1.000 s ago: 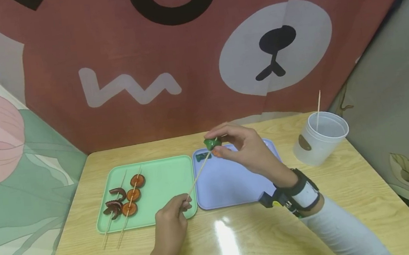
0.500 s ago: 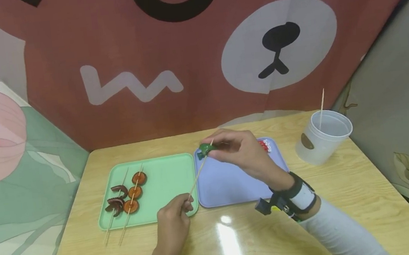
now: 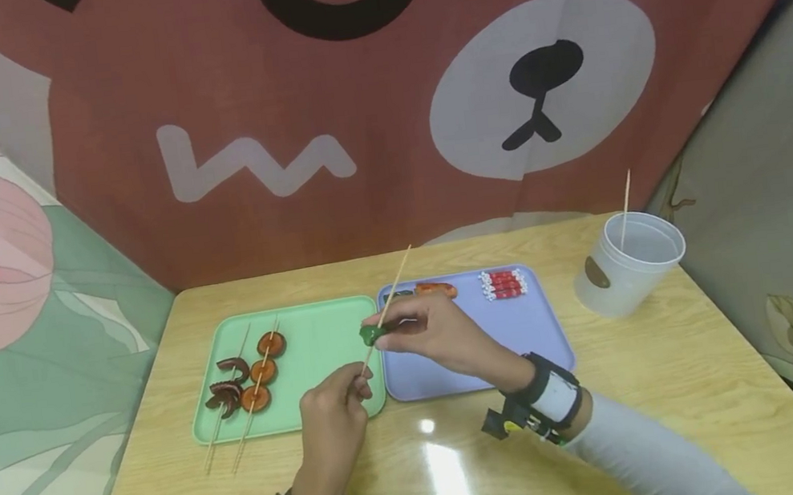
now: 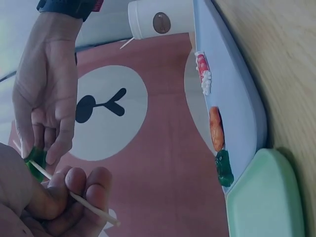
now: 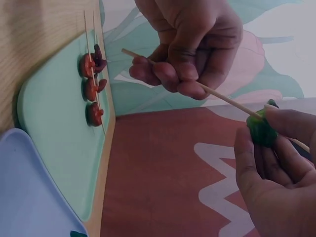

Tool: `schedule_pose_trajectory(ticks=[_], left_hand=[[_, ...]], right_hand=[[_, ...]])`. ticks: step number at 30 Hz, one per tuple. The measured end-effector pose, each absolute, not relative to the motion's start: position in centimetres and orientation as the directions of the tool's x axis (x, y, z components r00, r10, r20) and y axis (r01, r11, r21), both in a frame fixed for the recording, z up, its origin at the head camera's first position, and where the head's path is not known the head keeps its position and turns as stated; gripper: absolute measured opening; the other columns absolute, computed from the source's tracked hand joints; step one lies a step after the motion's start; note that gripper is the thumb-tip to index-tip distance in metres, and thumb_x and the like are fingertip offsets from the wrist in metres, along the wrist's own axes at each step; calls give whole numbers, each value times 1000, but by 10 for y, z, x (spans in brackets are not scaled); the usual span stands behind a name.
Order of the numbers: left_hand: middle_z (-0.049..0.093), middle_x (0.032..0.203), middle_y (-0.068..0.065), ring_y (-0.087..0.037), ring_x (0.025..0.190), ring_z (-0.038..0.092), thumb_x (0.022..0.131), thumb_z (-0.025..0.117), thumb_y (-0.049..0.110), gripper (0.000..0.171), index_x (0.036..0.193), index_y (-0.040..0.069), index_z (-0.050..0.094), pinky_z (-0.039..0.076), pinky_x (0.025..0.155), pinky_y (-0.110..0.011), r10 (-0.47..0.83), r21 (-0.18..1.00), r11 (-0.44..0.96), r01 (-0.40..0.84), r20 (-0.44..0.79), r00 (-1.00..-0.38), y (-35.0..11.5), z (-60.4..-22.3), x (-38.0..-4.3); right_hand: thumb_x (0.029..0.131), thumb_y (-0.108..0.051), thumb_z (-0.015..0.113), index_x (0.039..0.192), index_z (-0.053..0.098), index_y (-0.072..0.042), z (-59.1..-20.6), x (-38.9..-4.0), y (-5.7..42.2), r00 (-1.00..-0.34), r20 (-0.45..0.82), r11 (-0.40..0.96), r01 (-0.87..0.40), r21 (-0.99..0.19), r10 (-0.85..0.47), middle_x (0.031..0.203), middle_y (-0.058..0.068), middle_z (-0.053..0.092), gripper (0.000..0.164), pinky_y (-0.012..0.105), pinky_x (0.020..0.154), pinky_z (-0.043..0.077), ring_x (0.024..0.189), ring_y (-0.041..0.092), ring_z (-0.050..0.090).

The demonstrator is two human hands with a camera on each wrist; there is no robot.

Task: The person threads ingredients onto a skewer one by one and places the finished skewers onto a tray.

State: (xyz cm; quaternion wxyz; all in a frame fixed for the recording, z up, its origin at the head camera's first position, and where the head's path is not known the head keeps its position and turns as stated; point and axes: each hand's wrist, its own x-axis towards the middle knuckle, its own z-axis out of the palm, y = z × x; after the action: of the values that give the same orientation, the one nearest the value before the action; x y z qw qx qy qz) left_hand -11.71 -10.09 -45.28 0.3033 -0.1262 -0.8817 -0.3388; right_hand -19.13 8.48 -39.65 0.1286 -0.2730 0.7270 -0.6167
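My left hand grips a thin wooden skewer near its lower end, fingers curled round it. A glossy green piece, like a bit of pepper, is threaded on the skewer. My right hand pinches that piece between thumb and fingers, partway along the stick. In the head view the skewer's bare tip sticks out beyond the right hand. Both hands are raised over where the green tray and the purple tray meet.
Two loaded skewers lie on the green tray, one with round brown slices, one with dark tentacle-like pieces. The purple tray bears red-and-white sticks, an orange piece and another green piece. A plastic cup holding a stick stands at right.
My right hand has slid the green piece down the skewer toward my left hand, and more of the tip now shows. The red-and-white sticks and orange piece have come into sight.
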Motion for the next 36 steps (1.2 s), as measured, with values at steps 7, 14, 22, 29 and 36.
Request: schedule_pose_trajectory(ticks=[7, 14, 22, 29, 36], left_hand=[[73, 66, -6, -8, 55, 66, 75, 73, -23, 22, 82, -2, 74, 58, 53, -13, -17, 541, 745, 389, 600, -800, -106, -455, -113], [73, 66, -7, -10, 54, 68, 74, 68, -28, 28, 83, -2, 74, 55, 49, -12, -6, 507, 758, 412, 636, -771, -111, -451, -115], [76, 74, -10, -12, 59, 71, 75, 66, -29, 28, 84, -3, 73, 60, 55, -14, -60, 545, 771, 330, 579, -813, -121, -453, -110], [76, 72, -9, -11, 59, 71, 80, 73, -18, 16, 85, -3, 73, 59, 56, -11, -94, 578, 774, 258, 508, -856, -129, -463, -100], [76, 75, -10, -10, 61, 71, 82, 74, -14, 13, 86, -2, 74, 59, 59, -10, -109, 597, 773, 214, 458, -882, -136, -464, -97]], right_hand=[[92, -13, 78, 110, 77, -6, -413, -188, 68, -798, 145, 72, -229, -971, -585, 121, 8, 76, 19, 27, 96, 62, 114, 17, 71], [91, -13, 77, 111, 76, -5, -423, -187, 60, -759, 135, 47, -213, -976, -637, 125, 9, 74, 22, 28, 96, 62, 118, 17, 70], [95, -12, 72, 129, 68, -5, -434, -255, 72, -810, 90, 502, -441, -744, -579, 131, 13, 70, 36, 39, 100, 61, 119, 30, 68], [87, 7, 73, 123, 70, 0, -475, -316, 77, -814, 82, 750, -564, -346, -575, 124, 17, 70, 37, 43, 104, 58, 120, 34, 65], [89, -3, 71, 92, 72, -1, -500, -334, 100, -883, 114, 847, -468, -251, -455, 93, 15, 66, 4, 39, 72, 61, 87, 29, 64]])
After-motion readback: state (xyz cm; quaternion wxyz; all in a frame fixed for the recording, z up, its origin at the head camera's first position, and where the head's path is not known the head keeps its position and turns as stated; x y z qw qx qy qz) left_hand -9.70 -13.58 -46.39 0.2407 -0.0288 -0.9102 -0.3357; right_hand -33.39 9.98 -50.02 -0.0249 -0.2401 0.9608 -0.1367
